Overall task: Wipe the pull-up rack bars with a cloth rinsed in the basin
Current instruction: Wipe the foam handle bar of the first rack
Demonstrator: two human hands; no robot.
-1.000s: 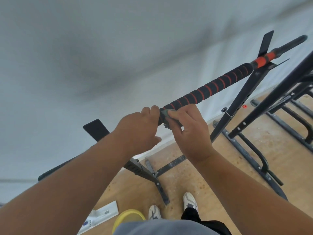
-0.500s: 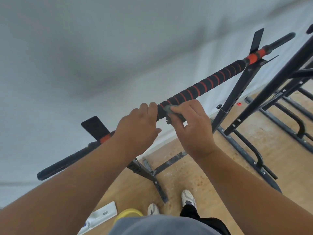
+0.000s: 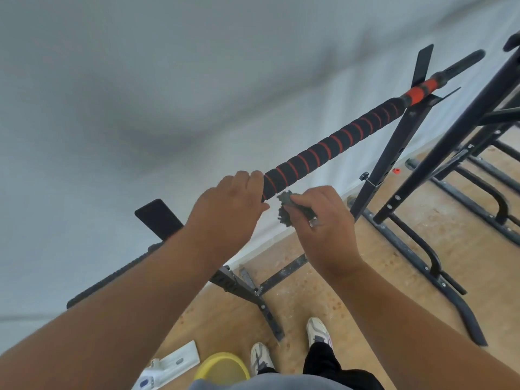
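The pull-up bar runs from lower left to upper right, wrapped in black foam with red spiral stripes. My left hand grips the bar near its middle, fingers curled over the top. My right hand holds a small crumpled dark grey cloth just below the bar, apart from it. A yellow basin stands on the floor by my feet, partly hidden by my shirt.
The rack's black upright and floor struts stand ahead of me. A second black frame rises at the right. A white plastic part lies left of the basin. A white wall fills the left and top.
My right hand has come off the bar with the cloth and dropped slightly below it. My left hand keeps its hold on the bar.
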